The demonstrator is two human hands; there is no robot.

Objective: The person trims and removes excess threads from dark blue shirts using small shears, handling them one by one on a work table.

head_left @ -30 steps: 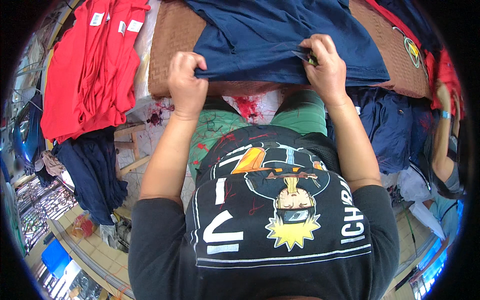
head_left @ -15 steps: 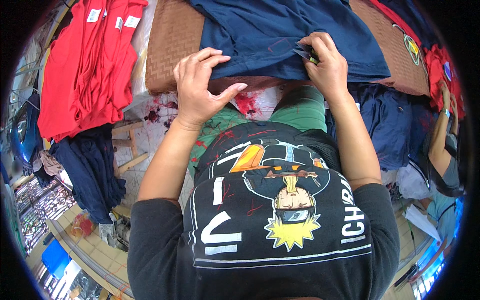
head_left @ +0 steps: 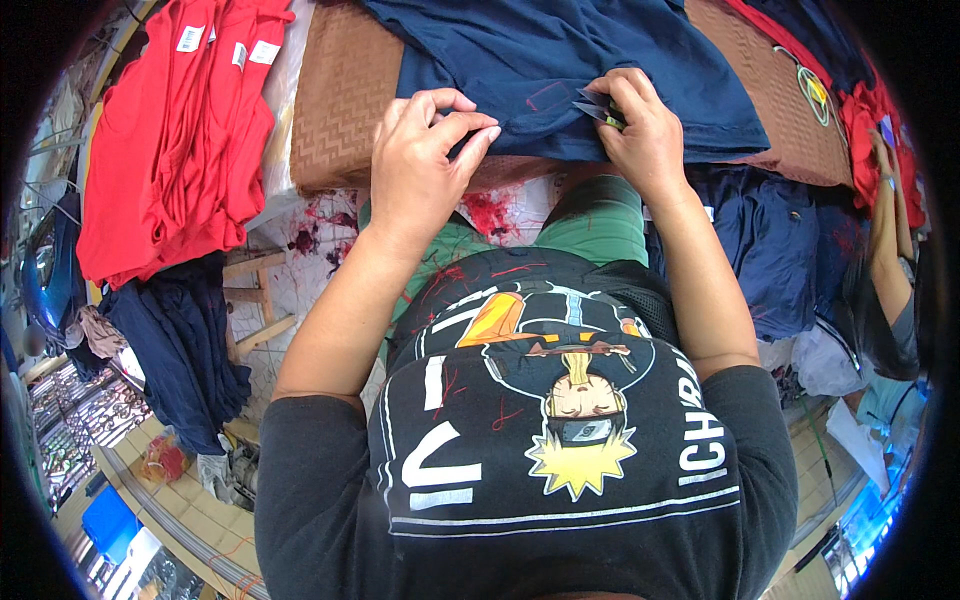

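Observation:
A navy blue garment (head_left: 570, 45) is spread over the brown textured cloth of the table before me, its hem near the table's front edge. Red stitching outlines a small rectangle (head_left: 547, 97) on it. My right hand (head_left: 645, 130) is closed around thread snips (head_left: 601, 107), blades pointing left over the fabric, just right of that rectangle. At the hem's left end, my left hand (head_left: 425, 160) has thumb and forefinger pinched together. Whatever lies between those fingertips is too small to make out.
Red garments with white tags (head_left: 180, 130) are piled at the left, dark blue ones (head_left: 185, 340) hanging below. More navy cloth (head_left: 750, 240) lies right of my legs. A pale cord (head_left: 815, 90) rests on the table's right. Another person's arm (head_left: 885, 230) reaches in at far right.
My left hand has moved right and its spread thumb and fingers have closed to a pinch. The right hand with the snips has shifted slightly left, baring more of the red rectangle.

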